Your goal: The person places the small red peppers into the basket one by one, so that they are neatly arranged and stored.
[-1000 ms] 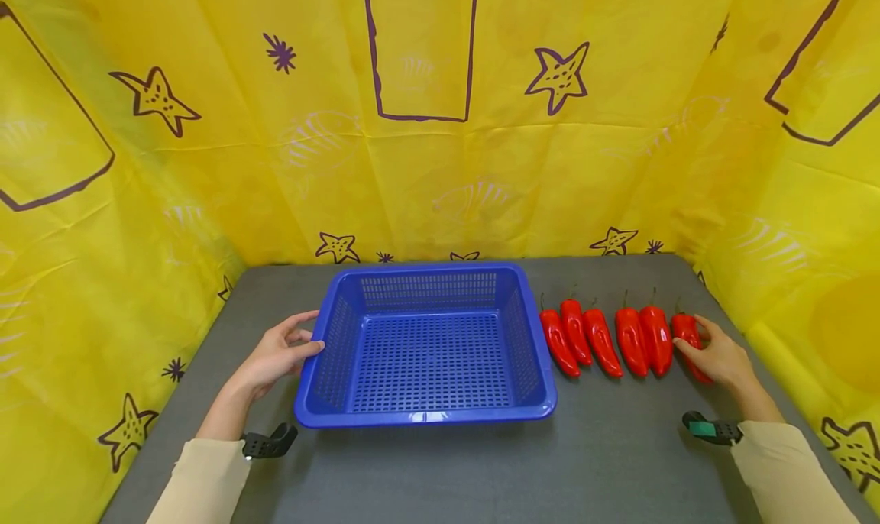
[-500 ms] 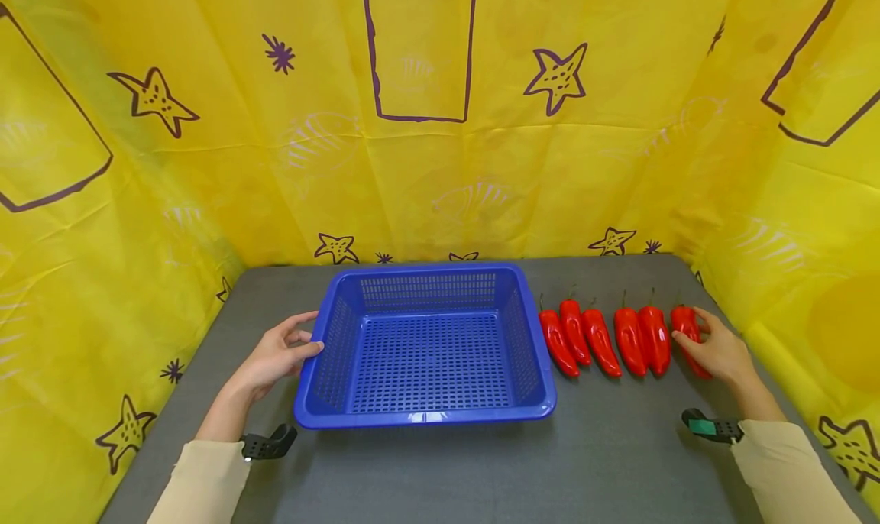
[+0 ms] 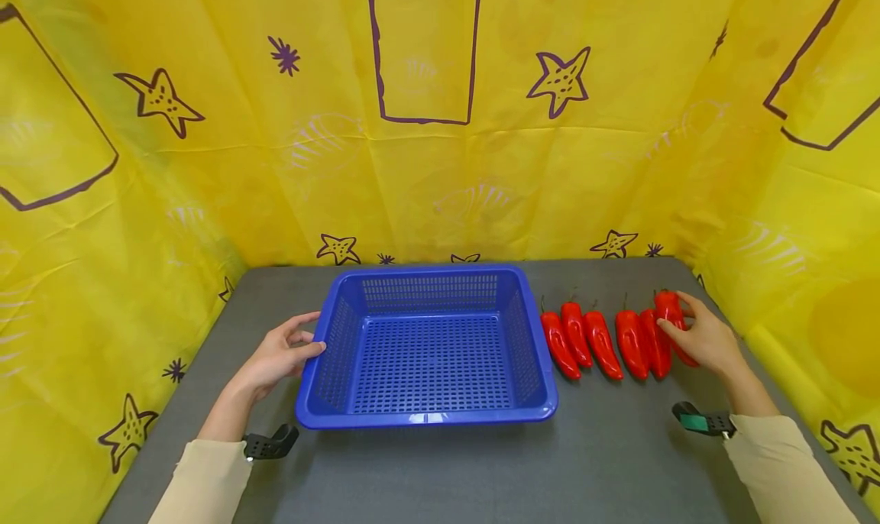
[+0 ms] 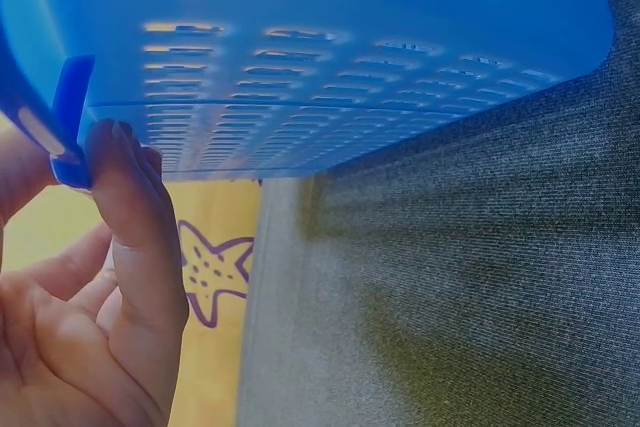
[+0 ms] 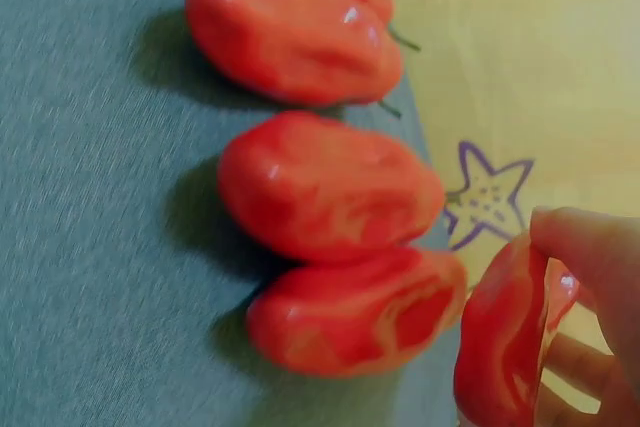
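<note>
A blue slotted plastic basket [image 3: 426, 417] stands on the grey table. At its left rim my left hand [image 3: 278, 356] pinches the edge; in the left wrist view the thumb and fingers [image 4: 125, 197] are on either side of the rim. On the far right my right hand [image 3: 708, 341] holds a red pepper [image 3: 668, 308] between thumb and fingers. The right wrist view has this held pepper [image 5: 500, 347] raised off the table. Left of it lie several more red peppers [image 3: 631, 344] in a row, stems pointing away, between the basket and my right hand.
Grey cloth covers the table [image 3: 481, 478]. Yellow patterned fabric [image 3: 426, 195] walls in the back and both sides. The leftmost pepper [image 3: 560, 348] lies close beside the basket's right wall.
My right hand has lifted the rightmost pepper and moved it left, so it now partly overlaps its neighbour in the head view. My left hand and the basket have stayed put.
</note>
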